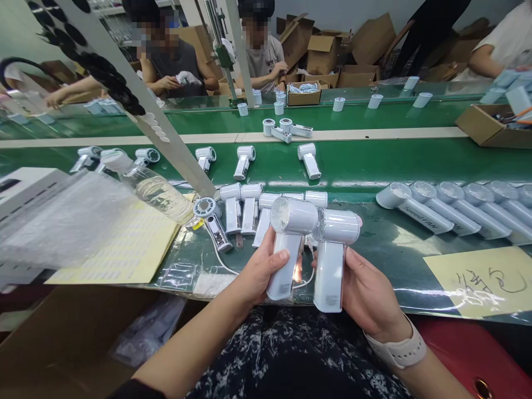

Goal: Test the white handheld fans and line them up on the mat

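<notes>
Green belt (366, 166) runs across the room, with many brown boxes (322, 55) behind it and two people (172, 64) sitting on the far side.

At the left lies a clear plastic bag (62, 216). Beside it is one yellow sheet of labels (120, 249), and one water bottle (160, 194) lies tilted above that sheet. Farther up the belt, six white fans (245, 160) sit in a row. Near the bottle lies one fan with a white cord (216, 224). Just past it, about five more fans (245, 210) are packed close together. Four small parts (282, 130) sit in a little group on the far side of the belt.

The left hand (260, 271) is closed around the handle of one fan (288, 238). The right hand (369, 293) is closed around the handle of a second fan (334, 249). Both hands hold their fans up over the belt with the round heads on top, and the two heads nearly touch. One white watch (397, 349) sits on the right wrist.

To the right, about five fans (453, 213) lie in a line. Below them is one yellow note (482, 280) with black writing, and one box (490, 127) sits at the belt's far edge.
</notes>
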### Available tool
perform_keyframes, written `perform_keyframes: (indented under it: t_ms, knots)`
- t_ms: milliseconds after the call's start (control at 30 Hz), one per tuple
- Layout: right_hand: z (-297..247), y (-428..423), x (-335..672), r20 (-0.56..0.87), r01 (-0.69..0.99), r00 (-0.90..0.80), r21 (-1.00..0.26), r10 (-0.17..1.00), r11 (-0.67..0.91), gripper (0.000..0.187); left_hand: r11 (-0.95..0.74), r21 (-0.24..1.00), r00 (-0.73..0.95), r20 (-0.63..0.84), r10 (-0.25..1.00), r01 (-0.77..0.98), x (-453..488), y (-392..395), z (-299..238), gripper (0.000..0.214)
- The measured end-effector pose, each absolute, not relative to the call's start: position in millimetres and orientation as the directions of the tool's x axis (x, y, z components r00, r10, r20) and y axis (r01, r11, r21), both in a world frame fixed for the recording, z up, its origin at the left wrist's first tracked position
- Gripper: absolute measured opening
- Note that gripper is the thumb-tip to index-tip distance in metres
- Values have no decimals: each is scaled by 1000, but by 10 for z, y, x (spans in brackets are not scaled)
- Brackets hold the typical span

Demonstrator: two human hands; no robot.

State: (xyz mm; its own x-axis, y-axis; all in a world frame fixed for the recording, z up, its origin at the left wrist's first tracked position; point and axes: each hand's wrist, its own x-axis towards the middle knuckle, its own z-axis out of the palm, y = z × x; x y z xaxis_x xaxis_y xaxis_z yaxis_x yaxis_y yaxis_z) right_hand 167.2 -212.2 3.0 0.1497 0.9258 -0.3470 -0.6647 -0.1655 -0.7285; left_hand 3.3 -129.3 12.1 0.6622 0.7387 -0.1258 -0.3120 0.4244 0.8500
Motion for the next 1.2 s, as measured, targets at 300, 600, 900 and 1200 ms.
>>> perform_keyframes:
  t_ms: [300, 600, 900, 1200]
  knots:
    - [91, -2120, 1687, -362, -766, 55, -614, 931, -194, 37, 609, 772, 773, -270, 574, -183, 32, -1307, -53, 53]
    - [108, -2203, 1843, -367, -790, 170, -606, 915, -97, 28, 566, 824, 791, -324, 518, -33, -579, -827, 200, 34]
    - [137, -2229, 1889, -396, -745, 312, -666, 863, -36, 37, 374, 925, 830, -263, 492, 71, -314, -943, 405, 48]
    - [273, -2260, 1957, -375, -708, 481, -700, 792, 99, 31, 421, 896, 859, -98, 502, -143, 402, -1237, 282, 53]
